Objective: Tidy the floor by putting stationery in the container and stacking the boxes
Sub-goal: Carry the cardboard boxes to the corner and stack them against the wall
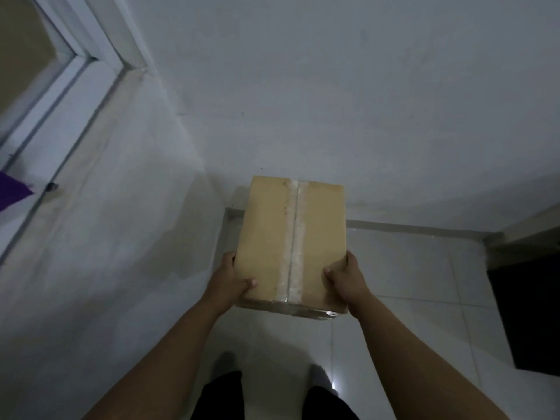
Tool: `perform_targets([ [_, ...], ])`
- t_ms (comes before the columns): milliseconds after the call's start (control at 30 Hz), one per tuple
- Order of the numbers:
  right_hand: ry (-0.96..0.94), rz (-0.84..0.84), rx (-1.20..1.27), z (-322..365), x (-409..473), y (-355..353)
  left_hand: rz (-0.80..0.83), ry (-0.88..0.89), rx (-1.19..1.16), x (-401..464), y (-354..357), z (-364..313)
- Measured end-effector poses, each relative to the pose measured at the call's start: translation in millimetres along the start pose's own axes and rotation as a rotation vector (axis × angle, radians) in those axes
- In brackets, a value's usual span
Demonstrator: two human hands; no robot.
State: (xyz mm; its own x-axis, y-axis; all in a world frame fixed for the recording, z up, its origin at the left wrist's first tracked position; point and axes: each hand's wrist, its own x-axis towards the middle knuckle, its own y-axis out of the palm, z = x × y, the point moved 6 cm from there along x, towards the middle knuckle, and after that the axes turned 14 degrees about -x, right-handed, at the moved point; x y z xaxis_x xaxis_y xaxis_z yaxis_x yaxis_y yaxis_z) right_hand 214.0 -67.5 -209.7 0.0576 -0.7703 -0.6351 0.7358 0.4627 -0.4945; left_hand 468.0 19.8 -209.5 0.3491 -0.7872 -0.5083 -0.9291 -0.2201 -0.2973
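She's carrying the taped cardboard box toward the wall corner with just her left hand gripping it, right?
Not quite: both hands grip it. In the head view the left hand and the right hand each hold a near corner of the taped cardboard box, thumbs on top. The rest stands: it is carried toward the wall corner.

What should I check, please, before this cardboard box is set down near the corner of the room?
1. Left hand grips the cardboard box at its near left edge, thumb on top: ok.
2. Right hand grips the near right edge, thumb on top: ok.
3. Tape strip along the top seam keeps the flaps closed: ok.
4. Floor by the wall corner beyond the box is free of things: ok where visible; the patch under the box is hidden, cannot tell.
5. Another box to stack on: none in view, cannot tell.
6. Dark mat lies off to the right, apart from the box: ok.
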Motion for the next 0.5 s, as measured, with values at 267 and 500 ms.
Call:
perform_targets([
  [267,0.053,-0.020,-0.003,-12,40,86,0.080,-0.016,0.125,63,-36,69],
  [500,0.047,-0.040,-0.002,-61,123,167,0.115,0.042,0.145,152,-31,158],
])
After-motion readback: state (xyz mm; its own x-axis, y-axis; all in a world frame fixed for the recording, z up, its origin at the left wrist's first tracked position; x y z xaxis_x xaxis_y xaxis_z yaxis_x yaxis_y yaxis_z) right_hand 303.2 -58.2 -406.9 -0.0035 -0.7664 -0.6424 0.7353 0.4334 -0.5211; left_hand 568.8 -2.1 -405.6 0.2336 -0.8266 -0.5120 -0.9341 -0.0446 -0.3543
